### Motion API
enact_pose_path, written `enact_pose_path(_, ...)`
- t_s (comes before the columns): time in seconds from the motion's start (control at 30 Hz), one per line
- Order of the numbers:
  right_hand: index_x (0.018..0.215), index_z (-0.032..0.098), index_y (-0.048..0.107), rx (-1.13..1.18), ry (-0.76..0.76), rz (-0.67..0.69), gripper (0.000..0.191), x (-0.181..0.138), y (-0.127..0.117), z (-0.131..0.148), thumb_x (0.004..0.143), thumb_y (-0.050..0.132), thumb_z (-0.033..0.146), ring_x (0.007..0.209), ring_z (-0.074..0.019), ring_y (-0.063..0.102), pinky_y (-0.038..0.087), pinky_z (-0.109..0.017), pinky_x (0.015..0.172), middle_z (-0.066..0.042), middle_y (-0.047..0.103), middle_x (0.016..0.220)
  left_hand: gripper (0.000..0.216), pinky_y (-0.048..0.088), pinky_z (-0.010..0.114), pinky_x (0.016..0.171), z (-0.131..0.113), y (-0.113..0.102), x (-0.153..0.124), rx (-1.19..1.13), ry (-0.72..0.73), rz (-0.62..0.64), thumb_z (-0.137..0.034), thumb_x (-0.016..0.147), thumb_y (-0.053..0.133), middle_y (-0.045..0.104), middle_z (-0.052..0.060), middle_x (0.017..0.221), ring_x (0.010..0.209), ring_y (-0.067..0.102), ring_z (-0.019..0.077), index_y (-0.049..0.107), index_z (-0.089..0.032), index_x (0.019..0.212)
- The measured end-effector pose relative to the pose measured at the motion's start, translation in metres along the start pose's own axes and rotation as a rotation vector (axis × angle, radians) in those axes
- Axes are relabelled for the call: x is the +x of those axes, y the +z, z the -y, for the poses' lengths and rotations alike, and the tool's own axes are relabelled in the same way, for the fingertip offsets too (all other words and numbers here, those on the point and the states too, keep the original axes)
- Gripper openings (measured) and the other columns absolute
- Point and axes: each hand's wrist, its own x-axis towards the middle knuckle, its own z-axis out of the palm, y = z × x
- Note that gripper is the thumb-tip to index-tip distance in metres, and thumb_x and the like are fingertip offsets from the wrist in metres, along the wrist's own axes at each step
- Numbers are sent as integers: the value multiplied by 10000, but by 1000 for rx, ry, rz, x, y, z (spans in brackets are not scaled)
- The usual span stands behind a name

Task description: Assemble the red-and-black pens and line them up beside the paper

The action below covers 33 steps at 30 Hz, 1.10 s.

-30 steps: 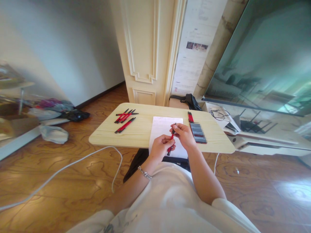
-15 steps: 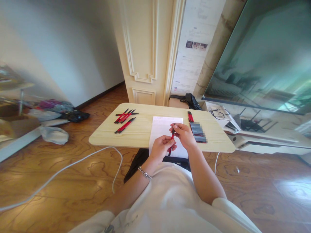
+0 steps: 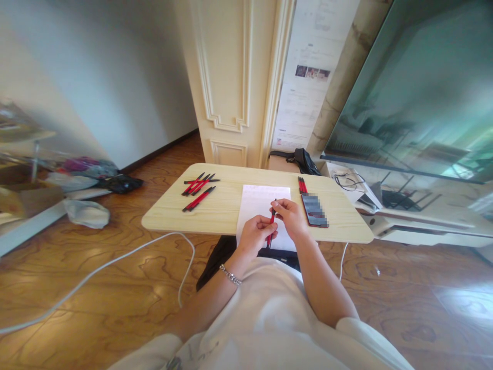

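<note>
Left hand (image 3: pixel 254 234) is closed around the red lower barrel of a slim red-and-black pen (image 3: pixel 273 218), while the right hand (image 3: pixel 291 216) pinches its black far end. Between them, the long axis runs forward, leaning slightly right, above a smooth white rectangular paper sheet (image 3: pixel 250 200). Further out, the round-cornered, pale wood-grain table (image 3: pixel 169 210) bears overlapping red-and-black pens (image 3: pixel 199 200) leftward and a flat dark phone-like slab (image 3: pixel 315 211) rightward.

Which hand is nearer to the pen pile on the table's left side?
Left. The left hand is to the right of the pen pile; the right hand is farther off to the right.
</note>
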Motion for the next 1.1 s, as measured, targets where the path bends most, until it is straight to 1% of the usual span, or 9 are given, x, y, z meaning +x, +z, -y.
enact_pose_path(0.1,719,195,586,-25,-11,-53,344,-1,1,-4,646,779,471,621,-123,532,408,-256,589,11,590,656,343,506,293,593,1,0,-1,12,-8,-6,-357,635,812,667,42,649,585,635,159,619,-136,813)
enact_pose_path(0.23,915,208,660,30,9,26,385,-3,0,0,742,660,553,754,-160,594,438,-271,622,-46,668,837,364,531,329,652,-4,0,-3,-30,-51,45,-405,680,778,707,97,800,648,661,173,647,-126,874)
enact_pose_path(0.3,961,208,676,45,4,48,401,-3,-1,3,757,640,551,798,-171,610,443,-279,642,-62,686,885,369,532,332,653,-5,0,-2,-33,-46,40,-399,666,788,707,99,796,648,662,176,649,-125,870)
enact_pose_path(0.47,796,190,656,-16,20,-24,307,-3,-1,1,694,731,470,702,-148,593,424,-274,644,-29,672,746,340,520,307,597,2,2,-1,13,-34,-7,-340,618,819,679,57,664,580,645,165,624,-128,799)
enact_pose_path(0.53,762,190,639,-24,16,-38,298,-4,-1,-1,687,740,460,688,-146,586,419,-272,638,-21,660,721,330,522,307,591,3,3,-2,13,-48,-13,-333,625,813,678,58,665,575,643,164,623,-126,799)
enact_pose_path(0.67,807,194,657,9,-1,10,303,-5,-1,-2,721,708,480,687,-144,576,424,-275,630,-23,652,741,331,543,334,643,-1,3,-4,-14,-53,8,-346,647,800,700,86,763,629,660,172,641,-121,830)
enact_pose_path(0.77,835,191,677,2,3,25,308,-4,-1,0,732,698,481,691,-148,580,419,-275,627,-33,664,755,337,540,328,630,-1,1,-3,6,-40,17,-351,638,807,694,77,730,619,659,175,636,-125,821)
enact_pose_path(0.93,693,185,606,-62,-12,-54,310,-3,0,-4,703,726,470,627,-143,578,379,-273,589,-28,664,675,310,492,273,538,9,-1,0,143,35,-30,-372,652,790,674,48,633,561,640,171,634,-143,791)
enact_pose_path(1.1,662,185,575,-111,-54,-111,319,-2,4,-8,701,721,466,596,-146,573,377,-272,563,-32,665,652,252,437,234,499,17,-4,0,367,164,-97,-404,717,729,686,29,640,543,623,147,664,-176,801)
